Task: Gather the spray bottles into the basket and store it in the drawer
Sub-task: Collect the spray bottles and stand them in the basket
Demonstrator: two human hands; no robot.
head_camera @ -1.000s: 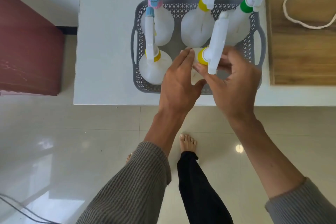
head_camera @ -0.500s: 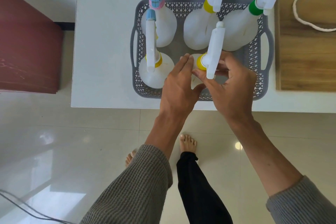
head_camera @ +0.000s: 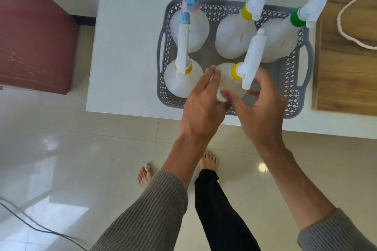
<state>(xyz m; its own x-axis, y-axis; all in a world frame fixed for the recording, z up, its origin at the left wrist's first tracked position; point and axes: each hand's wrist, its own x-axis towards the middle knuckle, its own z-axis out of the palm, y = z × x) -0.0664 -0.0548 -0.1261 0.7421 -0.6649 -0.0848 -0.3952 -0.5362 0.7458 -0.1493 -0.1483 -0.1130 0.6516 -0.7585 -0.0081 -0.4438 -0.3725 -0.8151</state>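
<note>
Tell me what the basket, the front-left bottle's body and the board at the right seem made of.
Basket: grey moulded plastic, matte, judging by its pierced lattice walls and cut-out handles. Front-left bottle: probably milky white plastic, smooth and faintly translucent. Board: wood or wood-look laminate; brown grain shows, but which one is unclear.

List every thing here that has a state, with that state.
basket: on table, holds five bottles
front middle bottle: upright, between both hands
other four bottles: upright in basket
left hand: open, fingers straight against that bottle
right hand: open, blurred, fingers loosely curved beside it
</note>
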